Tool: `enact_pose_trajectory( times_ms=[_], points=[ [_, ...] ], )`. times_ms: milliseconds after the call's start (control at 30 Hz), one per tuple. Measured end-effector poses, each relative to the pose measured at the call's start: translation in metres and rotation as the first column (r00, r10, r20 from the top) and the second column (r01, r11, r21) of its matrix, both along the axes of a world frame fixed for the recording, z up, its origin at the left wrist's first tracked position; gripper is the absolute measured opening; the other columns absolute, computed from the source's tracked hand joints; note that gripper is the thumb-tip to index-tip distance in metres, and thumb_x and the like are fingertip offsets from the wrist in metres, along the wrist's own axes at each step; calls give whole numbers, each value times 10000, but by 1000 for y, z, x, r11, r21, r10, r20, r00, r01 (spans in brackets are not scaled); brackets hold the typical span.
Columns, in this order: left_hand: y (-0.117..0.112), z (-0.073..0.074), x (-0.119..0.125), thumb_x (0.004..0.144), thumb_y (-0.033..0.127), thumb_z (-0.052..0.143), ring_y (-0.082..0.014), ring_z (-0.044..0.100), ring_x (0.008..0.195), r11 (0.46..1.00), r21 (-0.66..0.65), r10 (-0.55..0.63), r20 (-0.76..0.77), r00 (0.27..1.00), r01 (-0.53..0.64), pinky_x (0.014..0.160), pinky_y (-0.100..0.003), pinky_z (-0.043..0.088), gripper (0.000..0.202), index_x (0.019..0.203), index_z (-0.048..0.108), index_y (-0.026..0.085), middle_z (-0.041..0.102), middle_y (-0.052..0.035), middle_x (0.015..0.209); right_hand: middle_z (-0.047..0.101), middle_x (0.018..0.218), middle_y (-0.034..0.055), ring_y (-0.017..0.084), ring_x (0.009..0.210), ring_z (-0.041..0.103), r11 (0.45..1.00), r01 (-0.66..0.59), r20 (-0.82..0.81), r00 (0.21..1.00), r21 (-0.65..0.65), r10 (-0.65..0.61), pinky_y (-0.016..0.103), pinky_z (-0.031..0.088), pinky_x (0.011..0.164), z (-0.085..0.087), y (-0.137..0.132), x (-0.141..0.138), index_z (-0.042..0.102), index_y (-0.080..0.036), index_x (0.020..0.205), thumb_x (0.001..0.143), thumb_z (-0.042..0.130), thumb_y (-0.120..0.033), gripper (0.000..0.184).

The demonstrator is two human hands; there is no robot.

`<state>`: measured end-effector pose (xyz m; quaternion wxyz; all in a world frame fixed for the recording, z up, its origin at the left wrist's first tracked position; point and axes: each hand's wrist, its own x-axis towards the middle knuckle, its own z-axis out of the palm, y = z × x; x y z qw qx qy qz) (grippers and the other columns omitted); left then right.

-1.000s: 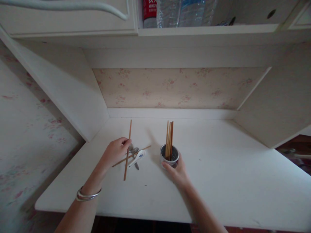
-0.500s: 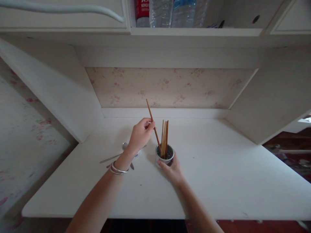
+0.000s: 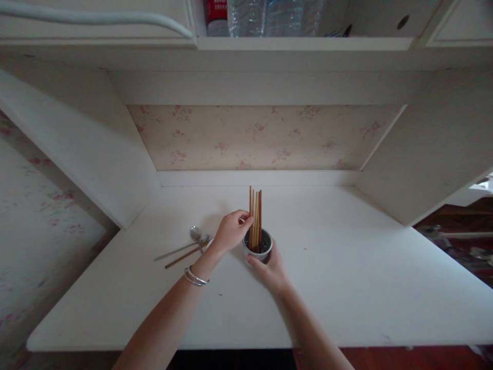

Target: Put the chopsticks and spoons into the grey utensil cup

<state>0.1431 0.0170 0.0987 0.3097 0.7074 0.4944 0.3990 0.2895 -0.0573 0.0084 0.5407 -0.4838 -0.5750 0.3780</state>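
Silver bangles (image 3: 198,279) circle your left wrist, nearer to you than the cup (image 3: 260,256). Your right hand (image 3: 274,267) is closed around the cup's right and near sides, probably to keep it from sliding or tipping while the other hand works at its mouth. To the left of the cup, metal spoons (image 3: 195,234) and a loose chopstick (image 3: 181,258) lie on the surface (image 3: 346,277), clear of its wall. Your left hand (image 3: 232,229) has a narrow grip, pinching the leftmost chopstick (image 3: 250,198) above the rim; holding it there seems to keep your fingers out of the cup. Beside it, the other chopsticks (image 3: 257,221) stand nearly upright, feet inside the cup. Far beyond and above the cup, bottles (image 3: 248,18) sit on a cupboard shelf.
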Motion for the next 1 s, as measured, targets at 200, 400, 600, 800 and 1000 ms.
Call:
enact_pose_trajectory(
  times_ms=[200, 400, 600, 800, 1000],
  points=[
    [-7, -4, 0, 878, 380, 551, -173, 676, 821, 1000, -25, -18, 1, 1000, 18, 785, -273, 524, 244, 932, 687, 186, 734, -58, 926, 594, 1331, 88, 320, 1223, 556, 1000, 9, -15, 1000, 4, -9, 547, 417, 1053, -1, 1, 0, 439, -289, 1374, 696, 812, -330, 775],
    [-14, -10, -2, 869, 402, 569, -176, 669, 823, 997, -69, -16, 48, 999, 19, 767, -278, 520, 264, 957, 675, 177, 725, -62, 938, 607, 1311, 87, 330, 1209, 566, 1000, 23, 1, 1000, 12, -23, 548, 436, 1033, -2, 1, 0, 457, -287, 1359, 688, 815, -348, 763],
    [-33, -19, -3, 891, 497, 534, -196, 646, 925, 988, -152, 34, 212, 977, -1, 798, -298, 510, 394, 1075, 628, 161, 690, -89, 1045, 602, 1320, 84, 322, 1220, 561, 999, -7, -29, 1000, 31, 8, 554, 424, 1051, 3, 0, -2, 452, -291, 1363, 707, 798, -353, 744],
    [-58, -39, 3, 749, 447, 750, -260, 528, 1245, 946, -201, -119, 510, 852, 253, 1055, -368, 419, 756, 1375, 420, 184, 552, -128, 1354, 625, 1285, 95, 310, 1166, 598, 1000, -13, -37, 999, 22, 14, 521, 470, 1011, 1, 0, -2, 458, -270, 1351, 727, 786, -400, 717],
    [-58, -57, 13, 600, 294, 874, -279, 525, 1242, 919, -159, -191, 622, 759, 361, 1051, -403, 431, 958, 1391, 343, 198, 545, -140, 1335, 619, 1279, 111, 319, 1144, 604, 995, -43, -40, 998, 95, 47, 469, 500, 979, 0, 1, -1, 454, -246, 1342, 719, 786, -397, 721]
  ],
)
